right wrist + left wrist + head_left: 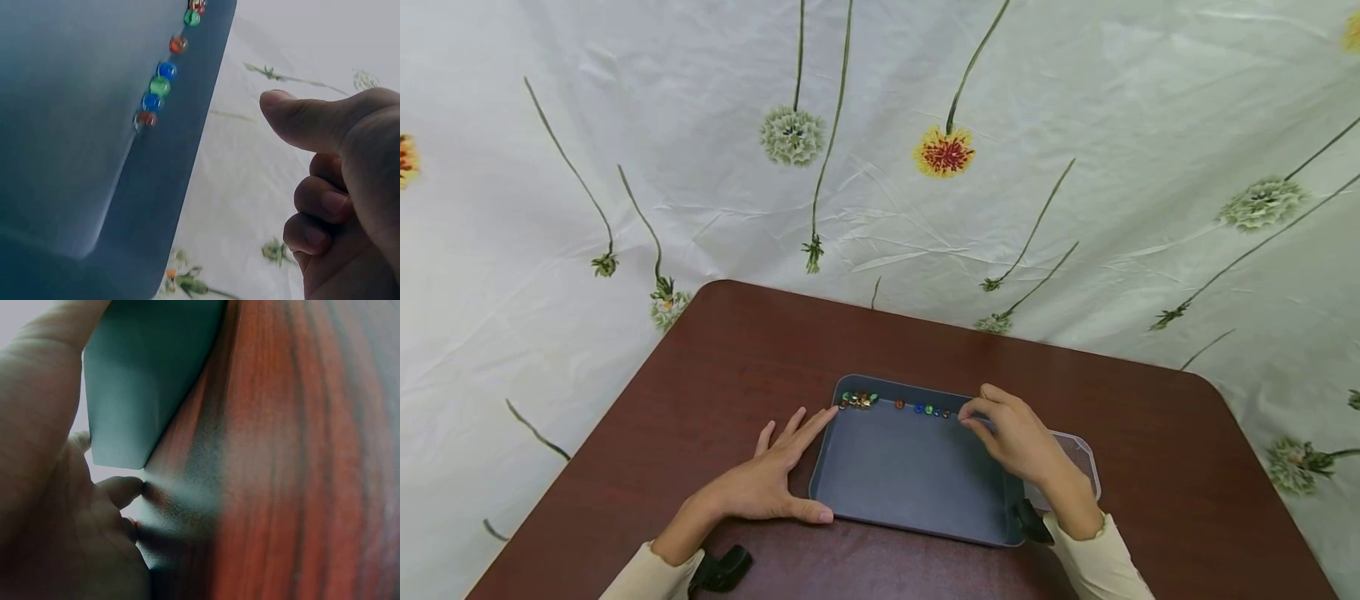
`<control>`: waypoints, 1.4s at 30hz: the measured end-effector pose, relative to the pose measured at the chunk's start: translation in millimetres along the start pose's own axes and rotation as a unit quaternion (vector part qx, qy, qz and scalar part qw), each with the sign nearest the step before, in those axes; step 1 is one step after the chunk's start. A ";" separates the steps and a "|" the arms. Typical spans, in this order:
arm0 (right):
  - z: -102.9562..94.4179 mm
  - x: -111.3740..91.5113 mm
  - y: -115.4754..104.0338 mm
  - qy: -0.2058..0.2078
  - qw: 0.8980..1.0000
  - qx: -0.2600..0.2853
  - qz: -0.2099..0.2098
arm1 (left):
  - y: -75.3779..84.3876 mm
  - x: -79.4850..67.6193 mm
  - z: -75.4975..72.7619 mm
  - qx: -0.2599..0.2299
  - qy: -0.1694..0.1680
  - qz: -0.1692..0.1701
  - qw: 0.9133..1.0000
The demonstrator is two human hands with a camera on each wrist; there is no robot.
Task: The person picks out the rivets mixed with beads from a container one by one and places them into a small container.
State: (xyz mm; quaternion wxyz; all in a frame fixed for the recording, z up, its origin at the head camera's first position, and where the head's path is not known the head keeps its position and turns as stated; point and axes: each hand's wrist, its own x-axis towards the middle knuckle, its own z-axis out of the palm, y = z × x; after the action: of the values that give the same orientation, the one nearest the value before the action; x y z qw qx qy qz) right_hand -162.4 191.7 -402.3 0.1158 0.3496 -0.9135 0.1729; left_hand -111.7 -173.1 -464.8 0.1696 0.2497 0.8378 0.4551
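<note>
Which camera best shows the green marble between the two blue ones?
The right wrist view: there the green marble is largest and nothing covers it. The head view shows it too, but only tiny. The left wrist view shows none of it.

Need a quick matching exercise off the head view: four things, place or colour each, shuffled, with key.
Things:
1. glass marbles
2. left hand
3. translucent plastic container
4. tabletop

Places/colours:
a. right of the tray, partly hidden by the right forearm
b. reddish brown
c. inside the tray, along its far wall
d. at the tray's left side, fingers spread

Pairs: 1-c, 2-d, 3-a, 4-b
</note>
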 end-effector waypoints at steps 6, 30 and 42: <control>2.0 21.4 -11.4 0.002 1.000 0.008 -0.027 | 0.9 0.2 -2.2 0.003 0.006 0.001 1.000; 56.0 88.7 -28.9 -0.102 0.994 0.027 -0.026 | 0.6 -0.8 -0.1 -0.003 0.003 0.002 1.000; 77.0 90.4 -39.6 -0.108 0.994 -0.009 -0.029 | 0.2 -0.5 -0.1 -0.003 0.004 0.006 1.000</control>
State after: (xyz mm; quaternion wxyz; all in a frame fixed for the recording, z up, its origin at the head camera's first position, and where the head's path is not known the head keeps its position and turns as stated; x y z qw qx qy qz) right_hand -208.5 79.4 -433.2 0.0247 0.3916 -0.9116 0.1229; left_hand -111.2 -173.4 -464.6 0.1642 0.2528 0.8355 0.4594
